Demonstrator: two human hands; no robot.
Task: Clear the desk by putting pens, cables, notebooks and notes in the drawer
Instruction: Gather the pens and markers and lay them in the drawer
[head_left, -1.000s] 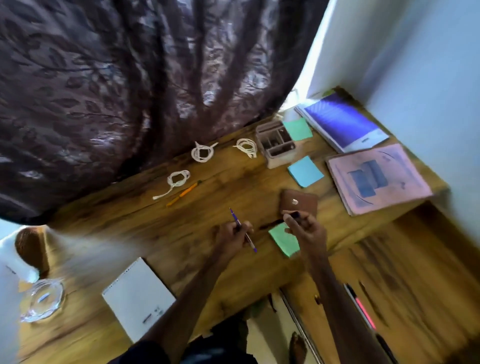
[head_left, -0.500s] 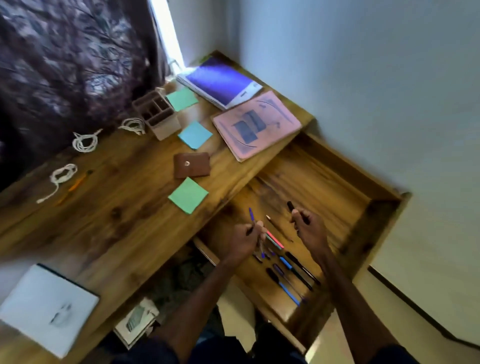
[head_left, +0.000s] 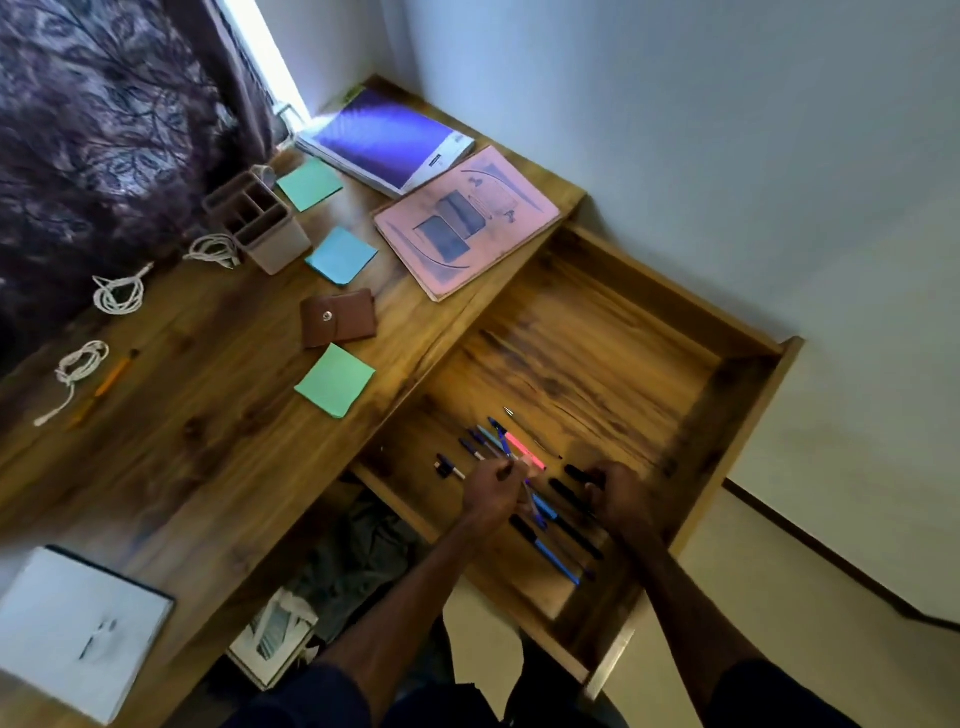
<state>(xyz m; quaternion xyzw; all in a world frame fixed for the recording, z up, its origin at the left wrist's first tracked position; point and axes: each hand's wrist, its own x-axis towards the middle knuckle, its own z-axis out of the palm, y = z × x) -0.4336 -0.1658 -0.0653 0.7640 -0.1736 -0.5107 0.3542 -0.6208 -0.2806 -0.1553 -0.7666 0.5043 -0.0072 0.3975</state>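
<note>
The wooden drawer (head_left: 748, 395) stands pulled out to the right of the desk (head_left: 218, 447). Several pens (head_left: 558, 551) lie in its near part. My left hand (head_left: 491, 488) pinches a blue pen (head_left: 503, 439) low over those pens. My right hand (head_left: 615, 493) grips a black pen (head_left: 576, 472) just beside it, also low in the drawer. On the desk lie a purple notebook (head_left: 384, 137), a pink notebook (head_left: 467, 221), green notes (head_left: 335, 381) (head_left: 310, 183), a blue note (head_left: 341, 255), three white coiled cables (head_left: 119, 293) and an orange pen (head_left: 106, 387).
A brown wallet (head_left: 337, 318) and a divided pen holder (head_left: 260, 223) stand on the desk. A white pad (head_left: 78, 631) lies at its near left corner. A dark curtain (head_left: 104, 130) hangs behind the desk; a white wall runs close to the drawer's right side.
Both hands carried their pens from the desk top over into the drawer and have now lowered them down onto the row of pens there. The view swung right.
</note>
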